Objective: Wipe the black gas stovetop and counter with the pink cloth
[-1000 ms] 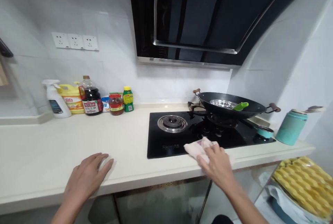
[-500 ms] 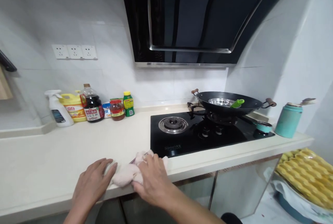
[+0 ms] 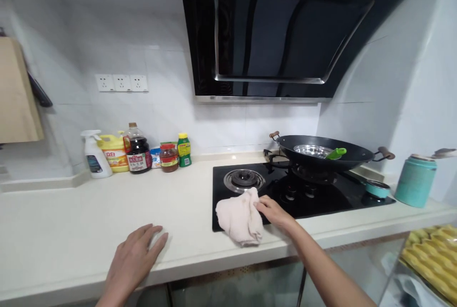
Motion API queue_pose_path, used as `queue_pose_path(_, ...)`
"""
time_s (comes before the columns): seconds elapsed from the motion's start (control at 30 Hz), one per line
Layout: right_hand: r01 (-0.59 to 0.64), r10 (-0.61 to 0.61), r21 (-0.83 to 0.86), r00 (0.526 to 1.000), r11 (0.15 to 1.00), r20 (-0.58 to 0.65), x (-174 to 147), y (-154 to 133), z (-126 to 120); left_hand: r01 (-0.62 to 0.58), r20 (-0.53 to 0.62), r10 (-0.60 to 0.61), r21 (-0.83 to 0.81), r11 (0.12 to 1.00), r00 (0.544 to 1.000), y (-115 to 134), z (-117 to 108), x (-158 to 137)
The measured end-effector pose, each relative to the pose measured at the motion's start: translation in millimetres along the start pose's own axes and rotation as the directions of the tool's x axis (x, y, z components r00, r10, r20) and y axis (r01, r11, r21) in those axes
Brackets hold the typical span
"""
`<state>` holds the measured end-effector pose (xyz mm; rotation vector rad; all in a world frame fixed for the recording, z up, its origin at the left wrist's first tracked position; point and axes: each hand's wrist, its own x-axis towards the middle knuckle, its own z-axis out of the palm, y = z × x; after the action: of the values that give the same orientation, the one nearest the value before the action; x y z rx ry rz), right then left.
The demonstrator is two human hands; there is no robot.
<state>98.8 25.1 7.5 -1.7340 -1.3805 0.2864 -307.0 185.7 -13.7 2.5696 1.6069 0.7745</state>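
Right hand (image 3: 273, 212) grips the right edge of a crumpled pale cloth (image 3: 239, 216), fingers pinched into the fabric. The cloth lies across the near left corner of the black hob (image 3: 321, 197), partly on the glass and partly on the cream counter (image 3: 71, 221), just near of the left burner (image 3: 244, 180).

Left hand (image 3: 137, 257) rests flat on the counter near its front edge, fingers spread and relaxed, holding nothing. It sits well left of the cloth, not touching it.

On the right burner stands a black wok (image 3: 321, 152) with two wooden-tipped handles. Inside it a steel bowl (image 3: 310, 150) and a green utensil handle (image 3: 335, 153) leaning on the rim. A small teal pot (image 3: 374, 188) sits at the near right of the hob; a teal flask (image 3: 416, 181) stands on the counter to the right of it.

Far left against the tiled wall, a row: white spray bottle (image 3: 93, 159), yellow jug (image 3: 113, 153), dark sauce bottle (image 3: 137, 152), red-lidded jar (image 3: 168, 157), small green bottle (image 3: 184, 149). Three wall sockets (image 3: 121, 83) above them. Black extractor hood (image 3: 285, 31) hangs over the hob. A wooden board (image 3: 17, 93) hangs at far left. Yellow textured mat (image 3: 432, 257) at lower right, below counter level.
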Motion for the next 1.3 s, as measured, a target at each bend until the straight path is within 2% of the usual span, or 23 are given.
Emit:
queue_pose_path(0.07,-0.025,0.022,-0.033,0.997,0.999,-0.074,-6,18,-20,0.017,-0.03,-0.02,-0.099,0.995,0.999,6,0,4)
queue_pose_path(0.13,-0.053,0.043,-0.06,0.988,0.997,-0.151,-14,34,-36,-0.025,-0.055,0.014,-0.22,0.975,0.998,28,-3,8)
queue_pose_path(0.2,-0.057,0.028,-0.131,0.975,0.99,-0.22,-25,51,-47,-0.14,-0.061,0.128,-0.307,0.941,0.99,66,-8,11)
queue_pose_path(0.3,-0.048,-0.056,-0.32,0.949,0.946,-0.31,-43,73,-54,-0.274,-0.025,0.281,-0.32,0.907,0.959,144,-10,17)
queue_pose_path(0.37,-0.044,-0.111,-0.413,0.933,0.91,-0.343,-52,82,-55,-0.338,0.076,0.371,-0.279,0.899,0.926,197,-4,22)
queue_pose_path(0.4,-0.034,-0.133,-0.437,0.929,0.899,-0.345,-55,85,-54,-0.349,0.169,0.401,-0.268,0.898,0.901,221,1,24)
queue_pose_path(0.47,-0.008,-0.162,-0.453,0.928,0.891,-0.335,-58,87,-52,-0.39,0.372,0.465,-0.261,0.883,0.804,263,15,27)
queue_pose_path(0.5,0.001,-0.169,-0.45,0.927,0.893,-0.334,-59,87,-52,-0.419,0.428,0.486,-0.246,0.874,0.762,281,24,26)
queue_pose_path(0.53,0.002,-0.17,-0.444,0.925,0.896,-0.34,-59,87,-51,-0.45,0.451,0.499,-0.22,0.866,0.74,297,32,25)
queue_pose_path(0.63,-0.015,-0.153,-0.4,0.91,0.916,-0.384,-59,88,-53,-0.525,0.413,0.561,-0.21,0.825,0.717,336,54,13)
queue_pose_path(0.73,-0.041,-0.112,-0.321,0.889,0.946,-0.444,-60,95,-58,-0.613,0.34,0.667,-0.265,0.744,0.663,361,65,0)
queue_pose_path(0.83,-0.072,-0.079,-0.304,0.886,0.95,-0.456,-61,100,-62,-0.627,0.311,0.698,-0.308,0.716,0.645,365,66,-3)
queue_pose_path(0.93,-0.099,-0.078,-0.4,0.912,0.911,-0.403,-60,101,-62,-0.591,0.33,0.669,-0.314,0.743,0.666,349,63,5)
queue_pose_path(1.1,-0.117,-0.081,-0.475,0.923,0.872,-0.376,-61,99,-60,-0.525,0.335,0.599,-0.292,0.8,0.727,300,58,17)
queue_pose_path(1.3,-0.139,-0.067,-0.52,0.931,0.843,-0.358,-64,96,-58,-0.421,0.315,0.475,-0.226,0.879,0.822,224,41,23)
